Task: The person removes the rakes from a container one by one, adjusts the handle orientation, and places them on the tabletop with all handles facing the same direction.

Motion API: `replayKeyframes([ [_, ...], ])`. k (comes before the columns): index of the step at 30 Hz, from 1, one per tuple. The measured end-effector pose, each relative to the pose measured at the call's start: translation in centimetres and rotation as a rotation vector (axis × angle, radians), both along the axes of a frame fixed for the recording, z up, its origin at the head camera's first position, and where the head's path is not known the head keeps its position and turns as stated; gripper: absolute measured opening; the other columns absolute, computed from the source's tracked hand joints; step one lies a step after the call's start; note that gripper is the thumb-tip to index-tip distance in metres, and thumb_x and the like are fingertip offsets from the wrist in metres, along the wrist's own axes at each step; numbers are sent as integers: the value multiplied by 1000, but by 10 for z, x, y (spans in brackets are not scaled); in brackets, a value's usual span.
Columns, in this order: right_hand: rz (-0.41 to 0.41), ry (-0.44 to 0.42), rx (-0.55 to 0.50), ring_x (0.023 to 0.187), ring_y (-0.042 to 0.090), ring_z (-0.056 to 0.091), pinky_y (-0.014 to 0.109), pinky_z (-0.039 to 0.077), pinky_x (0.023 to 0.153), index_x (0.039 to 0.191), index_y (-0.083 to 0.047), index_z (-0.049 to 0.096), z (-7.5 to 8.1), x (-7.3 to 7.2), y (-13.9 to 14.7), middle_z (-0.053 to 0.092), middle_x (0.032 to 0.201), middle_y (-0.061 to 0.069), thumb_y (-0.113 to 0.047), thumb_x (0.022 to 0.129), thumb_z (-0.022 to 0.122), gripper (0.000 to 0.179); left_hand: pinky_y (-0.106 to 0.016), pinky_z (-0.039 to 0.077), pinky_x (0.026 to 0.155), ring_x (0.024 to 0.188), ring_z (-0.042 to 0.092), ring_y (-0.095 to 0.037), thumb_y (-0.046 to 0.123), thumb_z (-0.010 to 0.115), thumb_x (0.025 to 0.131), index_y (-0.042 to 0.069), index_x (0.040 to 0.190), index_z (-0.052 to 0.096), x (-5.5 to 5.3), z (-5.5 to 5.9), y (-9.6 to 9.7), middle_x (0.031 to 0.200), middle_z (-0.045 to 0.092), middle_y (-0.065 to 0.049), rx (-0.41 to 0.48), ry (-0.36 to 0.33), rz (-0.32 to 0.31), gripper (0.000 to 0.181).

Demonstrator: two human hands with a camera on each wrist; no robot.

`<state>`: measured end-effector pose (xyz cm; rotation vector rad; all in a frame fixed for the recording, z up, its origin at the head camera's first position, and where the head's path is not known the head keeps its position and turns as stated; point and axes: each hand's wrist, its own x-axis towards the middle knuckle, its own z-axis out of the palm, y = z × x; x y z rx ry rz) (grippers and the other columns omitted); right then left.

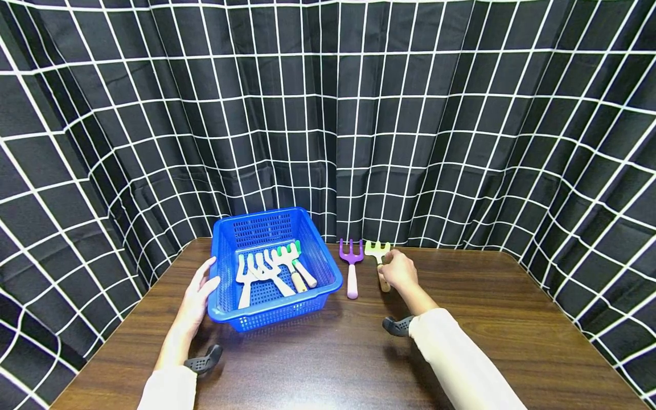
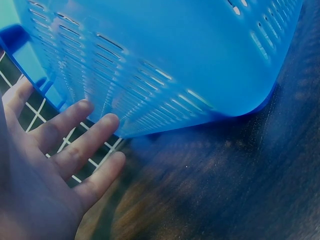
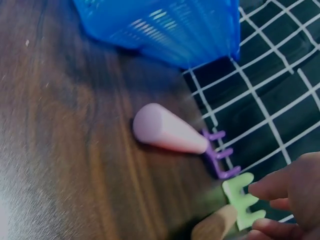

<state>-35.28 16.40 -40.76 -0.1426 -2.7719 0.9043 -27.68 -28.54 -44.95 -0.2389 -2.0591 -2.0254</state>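
My left hand (image 1: pixel 193 299) is at the left side of a blue plastic basket (image 1: pixel 277 310), fingers spread and fingertips right at its rim and wall. Inside lie several small hand forks (image 1: pixel 247 287), some with wooden handles and green tines. On the table to the right, a purple hand fork (image 1: pixel 352 273) with a pink handle lies tines away from me. Beside it is a light green hand fork (image 1: pixel 377 249) with a wooden handle. My right hand (image 1: pixel 401 270) hovers over that fork's handle; in the right wrist view its fingertips are parted close to the green head.
The basket stands on a brown wooden table (image 1: pixel 487 319). Behind the table's far edge hangs a black curtain (image 1: pixel 389 125) with a white grid, which also runs down both sides. Each wrist wears a dark strap mount (image 1: pixel 397 326).
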Motion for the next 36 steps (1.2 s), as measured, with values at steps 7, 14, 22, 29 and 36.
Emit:
replayKeyframes([
  [7,-1,113,-87,100,40,61,51,45,79,114,-4,64,23,6,-17,67,109,21,-12,80,70,35,-28,52,82,106,60,-13,17,43,104,6,152,24,1,0,1,136,43,-17,8,10,2,52],
  [14,35,312,-228,74,26,59,38,44,66,108,-6,67,31,5,-40,63,78,8,-6,81,69,27,-27,52,80,104,61,-13,18,44,104,7,151,24,1,1,1,134,42,-17,4,-1,9,52],
  [22,180,386,-373,68,19,58,26,43,59,108,-4,67,44,17,-71,63,78,8,-4,81,69,27,-27,52,80,104,61,-12,18,43,105,8,152,24,2,2,2,139,37,-25,1,-14,14,52],
  [29,277,361,-410,66,17,58,25,44,58,109,-4,66,55,30,-95,63,79,7,-6,82,71,28,-26,52,79,103,61,-12,18,43,105,8,152,25,2,2,2,138,37,-27,-10,-11,24,51],
  [36,354,338,-368,69,19,60,29,47,63,109,-2,66,58,36,-112,66,79,7,-6,81,74,29,-26,52,80,105,60,-12,18,43,105,7,152,24,1,2,1,140,37,-27,-17,-8,19,52],
])
